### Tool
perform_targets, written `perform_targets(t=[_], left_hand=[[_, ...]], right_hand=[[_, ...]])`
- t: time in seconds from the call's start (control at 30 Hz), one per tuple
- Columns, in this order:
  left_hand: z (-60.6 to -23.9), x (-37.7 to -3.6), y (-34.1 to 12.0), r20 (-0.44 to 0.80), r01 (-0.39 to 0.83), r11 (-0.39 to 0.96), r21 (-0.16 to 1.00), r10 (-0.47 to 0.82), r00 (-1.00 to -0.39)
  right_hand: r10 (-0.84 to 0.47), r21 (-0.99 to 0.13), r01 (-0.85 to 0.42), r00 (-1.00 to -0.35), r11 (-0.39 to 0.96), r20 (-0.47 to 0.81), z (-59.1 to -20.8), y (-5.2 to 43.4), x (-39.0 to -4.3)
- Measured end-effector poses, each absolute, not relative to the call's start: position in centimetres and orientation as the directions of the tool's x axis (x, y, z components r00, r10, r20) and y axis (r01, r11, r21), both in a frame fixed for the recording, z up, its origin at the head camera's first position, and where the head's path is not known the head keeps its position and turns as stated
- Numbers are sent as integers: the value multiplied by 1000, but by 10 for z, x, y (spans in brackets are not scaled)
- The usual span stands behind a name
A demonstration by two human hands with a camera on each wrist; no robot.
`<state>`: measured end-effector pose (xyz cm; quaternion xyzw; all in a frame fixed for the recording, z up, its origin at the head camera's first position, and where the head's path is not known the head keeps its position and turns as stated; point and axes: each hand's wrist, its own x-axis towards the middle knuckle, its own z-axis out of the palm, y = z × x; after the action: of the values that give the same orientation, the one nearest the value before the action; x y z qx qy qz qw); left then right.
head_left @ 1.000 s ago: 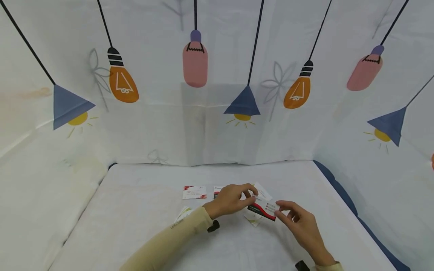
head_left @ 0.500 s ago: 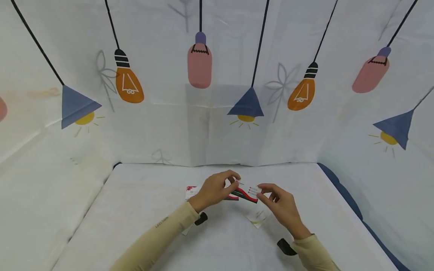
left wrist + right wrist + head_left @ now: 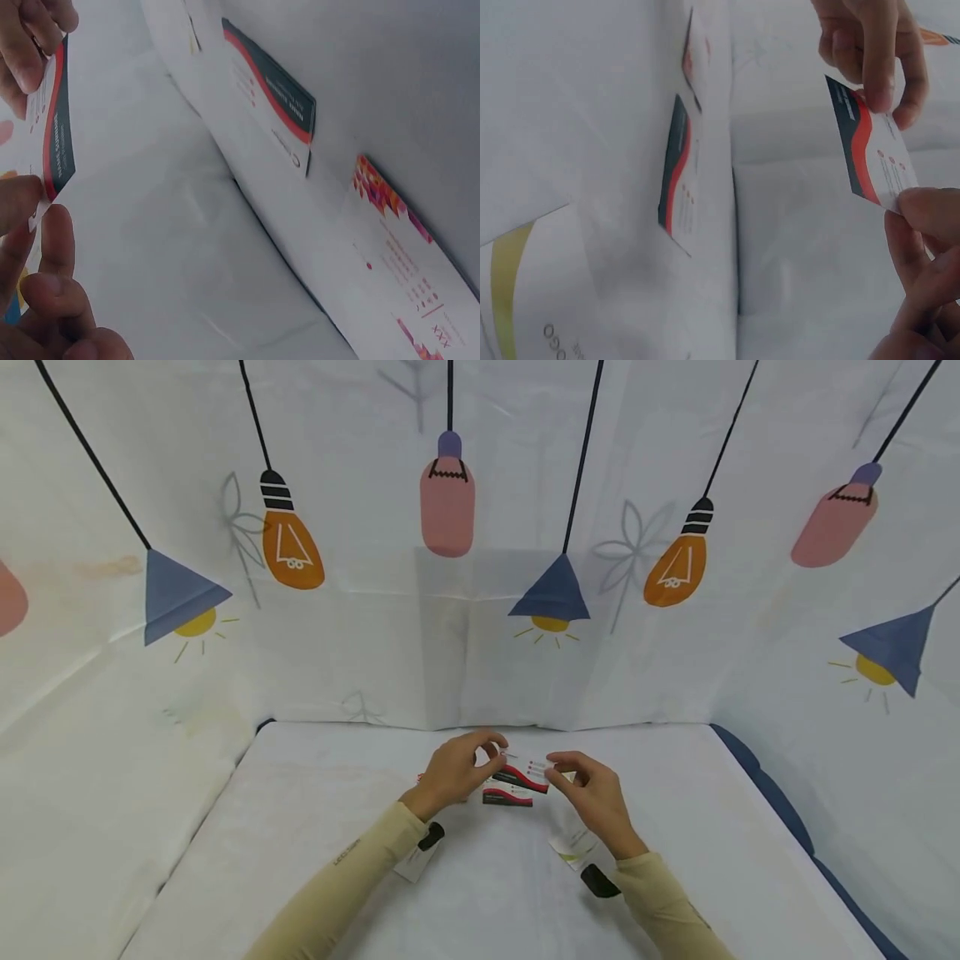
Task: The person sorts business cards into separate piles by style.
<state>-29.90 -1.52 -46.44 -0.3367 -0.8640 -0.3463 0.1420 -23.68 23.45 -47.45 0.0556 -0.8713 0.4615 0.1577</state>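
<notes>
While a red-and-black card [image 3: 522,773] is pinched at its ends by the left hand [image 3: 454,770] and right hand [image 3: 592,793] just below frame centre, placement beside the apparently matching card [image 3: 507,796] is probably called for next.

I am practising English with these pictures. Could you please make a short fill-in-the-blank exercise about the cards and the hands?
1. The dark, red and white business card is held by ____ hands, the left hand and the right hand.
2. This card is lifted ____ the white table.
3. A matching dark, red and white card lies flat on the table directly ____ the held card.

Missing words: both; above; below
</notes>
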Motion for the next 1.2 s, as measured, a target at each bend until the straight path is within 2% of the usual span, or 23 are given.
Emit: perform_targets(t=[0.3, 0.83, 1.0, 1.2], left_hand=[[-472, -310, -18, 454, 656, 586, 475, 476, -753], [-491, -323, -11, 182, 493, 731, 472, 467, -866], [-494, -325, -9, 115, 466, 739, 487, 474, -873], [-497, -327, -8, 124, 477, 753, 452, 477, -870]], right_hand=[[41, -782, -234, -949, 577, 314, -483, 227, -260], [-22, -692, -157, -979, 705, 200, -513, 220, -287], [-13, -690, -129, -985, 713, 171, -517, 219, -289], [-18, -689, -108, -990, 716, 137, -520, 217, -292]])
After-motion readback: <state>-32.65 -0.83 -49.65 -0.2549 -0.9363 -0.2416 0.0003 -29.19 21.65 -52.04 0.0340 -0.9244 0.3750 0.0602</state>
